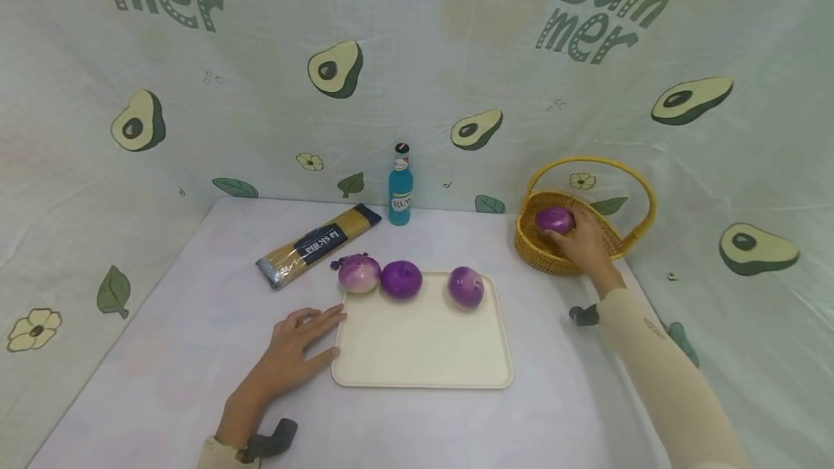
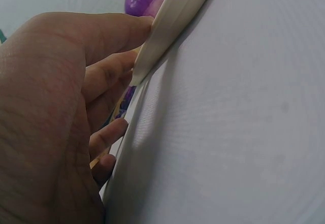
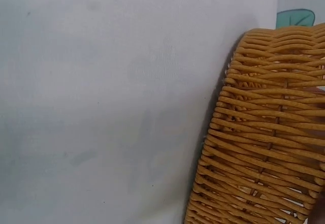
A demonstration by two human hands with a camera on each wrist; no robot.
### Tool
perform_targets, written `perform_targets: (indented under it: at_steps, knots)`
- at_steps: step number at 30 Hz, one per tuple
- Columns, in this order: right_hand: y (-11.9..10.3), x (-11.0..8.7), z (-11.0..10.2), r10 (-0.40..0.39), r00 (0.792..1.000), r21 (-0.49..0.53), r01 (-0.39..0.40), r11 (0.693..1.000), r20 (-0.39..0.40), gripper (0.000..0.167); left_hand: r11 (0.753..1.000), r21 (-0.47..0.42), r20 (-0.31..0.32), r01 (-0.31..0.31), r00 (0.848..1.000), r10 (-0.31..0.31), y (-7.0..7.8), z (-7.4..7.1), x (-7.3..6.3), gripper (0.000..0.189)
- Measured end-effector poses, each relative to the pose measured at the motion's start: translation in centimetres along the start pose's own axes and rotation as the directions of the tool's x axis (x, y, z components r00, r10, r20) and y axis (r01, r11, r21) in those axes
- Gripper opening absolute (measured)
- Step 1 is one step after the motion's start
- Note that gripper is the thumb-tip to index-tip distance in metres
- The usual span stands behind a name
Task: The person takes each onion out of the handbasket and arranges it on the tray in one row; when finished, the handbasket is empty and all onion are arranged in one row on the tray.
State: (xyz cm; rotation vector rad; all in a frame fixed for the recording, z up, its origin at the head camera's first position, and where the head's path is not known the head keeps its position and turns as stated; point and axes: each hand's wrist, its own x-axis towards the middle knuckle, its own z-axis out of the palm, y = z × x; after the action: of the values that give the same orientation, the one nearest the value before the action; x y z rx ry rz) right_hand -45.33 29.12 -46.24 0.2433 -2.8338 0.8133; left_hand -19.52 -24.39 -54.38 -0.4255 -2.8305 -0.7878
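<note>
In the head view my right hand (image 1: 586, 241) holds a purple onion (image 1: 554, 220) inside the yellow wicker basket (image 1: 542, 259). The right wrist view shows the basket's woven side (image 3: 264, 122); that onion is hidden there. My left hand (image 1: 293, 353), fingers extended, touches the left edge of a cream rectangular tray (image 1: 423, 353). From the left wrist, thumb and fingertips are at the tray's rim (image 2: 175, 23). Along the tray's back edge sit a pale purple onion (image 1: 359, 274) at the corner, a darker onion (image 1: 401, 280) beside it, and another onion (image 1: 465, 288) farther right.
Behind the tray to the left lies a pasta packet (image 1: 319, 244) with a dark label. A blue bottle (image 1: 400, 190) stands upright near the back edge of the white table (image 1: 176, 353). The basket's arched handle (image 1: 589, 160) rises above it, and printed cloth (image 1: 404, 35) hangs behind.
</note>
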Motion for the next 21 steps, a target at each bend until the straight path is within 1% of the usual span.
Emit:
perform_targets:
  at_steps: [4,12,21]
  knots:
    - [-0.1,-0.3,0.1,0.003,1.0,-0.005,-0.003,1.0,0.004,0.077,1.0,-0.01,0.007,0.011,1.0,-0.011,0.2,-0.1,0.0,0.057]
    - [-0.2,-0.9,-0.2,0.044,0.999,-0.006,-0.044,0.999,0.02,0.081,1.0,-0.006,0.007,0.015,1.0,-0.015,0.2,-0.1,0.0,0.057]
    - [-0.1,-1.2,-0.4,0.042,0.999,-0.012,-0.042,0.999,0.009,0.08,1.0,0.005,0.01,0.017,1.0,-0.017,0.2,-0.1,0.0,0.057]
